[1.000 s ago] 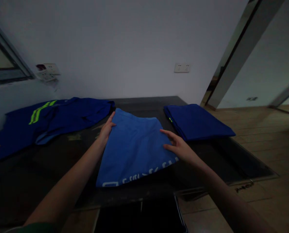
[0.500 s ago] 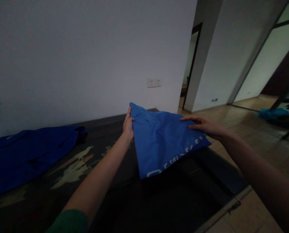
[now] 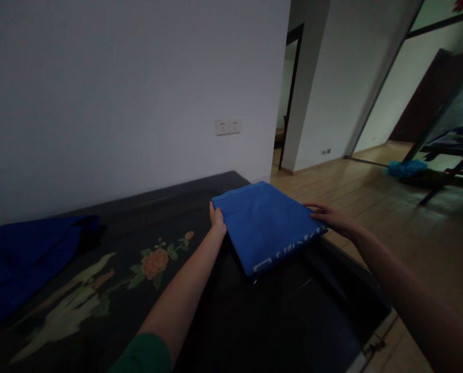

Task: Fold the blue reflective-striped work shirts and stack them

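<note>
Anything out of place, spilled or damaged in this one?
Nothing looks spilled or damaged. One oddity: a crumpled, bright-blue, possibly plastic heap lies on the tan floor, beyond the glossy black table. The dark-blue cloth is loosely spread, unlike the flat, four-sided mid-blue cloth with white markings.

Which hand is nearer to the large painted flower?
Left. The left hand is right of the flower, at the left edge of the blue cloth; the right hand is farther right, at the cloth's right edge.
</note>
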The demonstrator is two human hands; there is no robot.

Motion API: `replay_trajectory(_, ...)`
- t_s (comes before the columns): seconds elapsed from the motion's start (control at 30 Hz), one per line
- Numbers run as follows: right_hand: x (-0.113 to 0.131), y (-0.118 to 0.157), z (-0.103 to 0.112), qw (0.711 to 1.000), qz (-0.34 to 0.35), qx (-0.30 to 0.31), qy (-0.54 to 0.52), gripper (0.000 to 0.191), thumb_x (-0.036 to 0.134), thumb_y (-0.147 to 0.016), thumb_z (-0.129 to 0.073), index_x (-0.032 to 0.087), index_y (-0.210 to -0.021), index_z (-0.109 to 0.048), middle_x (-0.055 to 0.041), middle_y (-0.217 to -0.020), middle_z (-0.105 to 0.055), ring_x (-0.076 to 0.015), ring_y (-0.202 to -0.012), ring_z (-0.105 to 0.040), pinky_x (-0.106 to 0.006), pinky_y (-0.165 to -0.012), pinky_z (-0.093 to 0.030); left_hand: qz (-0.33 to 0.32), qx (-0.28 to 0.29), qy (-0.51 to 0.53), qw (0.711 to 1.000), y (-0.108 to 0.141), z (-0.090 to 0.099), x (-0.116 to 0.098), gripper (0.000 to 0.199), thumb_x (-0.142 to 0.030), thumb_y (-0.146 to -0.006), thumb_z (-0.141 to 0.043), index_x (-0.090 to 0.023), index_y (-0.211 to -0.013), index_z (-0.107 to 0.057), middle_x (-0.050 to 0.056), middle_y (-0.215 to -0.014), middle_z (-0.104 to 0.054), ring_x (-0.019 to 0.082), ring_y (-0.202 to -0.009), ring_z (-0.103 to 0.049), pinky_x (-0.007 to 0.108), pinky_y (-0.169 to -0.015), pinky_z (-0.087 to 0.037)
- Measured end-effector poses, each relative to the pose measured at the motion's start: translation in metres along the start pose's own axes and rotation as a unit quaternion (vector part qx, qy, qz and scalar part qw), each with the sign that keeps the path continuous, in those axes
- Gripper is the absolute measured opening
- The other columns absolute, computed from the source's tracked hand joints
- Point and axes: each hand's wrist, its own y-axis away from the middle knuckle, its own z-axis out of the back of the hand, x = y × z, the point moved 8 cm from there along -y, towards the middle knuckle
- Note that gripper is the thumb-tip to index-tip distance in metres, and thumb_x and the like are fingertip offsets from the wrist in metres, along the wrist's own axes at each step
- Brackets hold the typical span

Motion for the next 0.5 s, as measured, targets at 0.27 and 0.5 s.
replay_trajectory(0.27,0.003,-0.001,0.005,0.999,0.025,-0.022,0.026,0.047,0.026,-0.073,-0.067,0.021,-0.119,-0.064,-0.0054,-0.101,-0.066,-0.0118,-0.067,-0.057,-0.022,-0.056,-0.046,0.011,0.008,-0.067,0.998,-0.009,0.007,0.004,0.063,0.004,-0.075,-0.050,-0.022,-0.131,-0.057,0.007,-0.127,-0.063,0.017,-0.096,-0.067,0.030,-0.086,-0.055)
replay_trajectory(0.5,0.016,-0.009,0.022,0.996,0.046,-0.059,0.042,0.047,0.023,-0.072,-0.065,0.018,-0.119,-0.065,-0.0057,-0.097,-0.069,-0.0128,-0.065,-0.056,-0.024,-0.057,-0.047,0.018,0.023,-0.068,0.997,-0.007,-0.009,0.007,0.065,0.002,-0.077,-0.051,-0.020,-0.138,-0.049,0.011,-0.133,-0.059,0.020,-0.107,-0.065,0.034,-0.091,-0.053)
